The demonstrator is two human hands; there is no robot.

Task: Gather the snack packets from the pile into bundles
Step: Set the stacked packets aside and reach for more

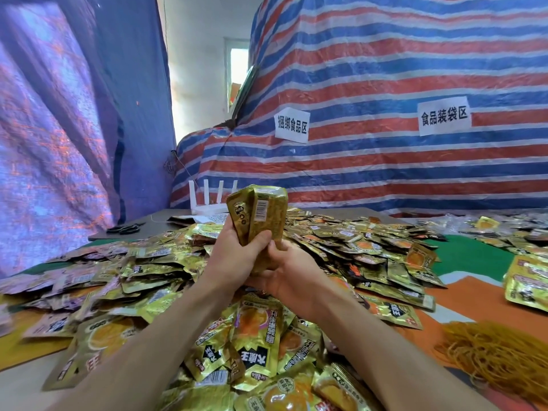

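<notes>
Gold-foil packet stack (262, 213): held upright over the pile (341, 241) on the counter (468, 292). Left hand (234, 256) fingers clamped round its lower half; right hand (286, 272) grips its base. Step, judged: squaring one bundle. Next probably calls for binding; rubber bands (501, 357) lie near right.

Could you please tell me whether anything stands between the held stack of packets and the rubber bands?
Nothing visible blocks the way. The left hand and right hand hold the stack above the pile; only loose packets and orange mat lie below the path to the rubber bands.
</notes>
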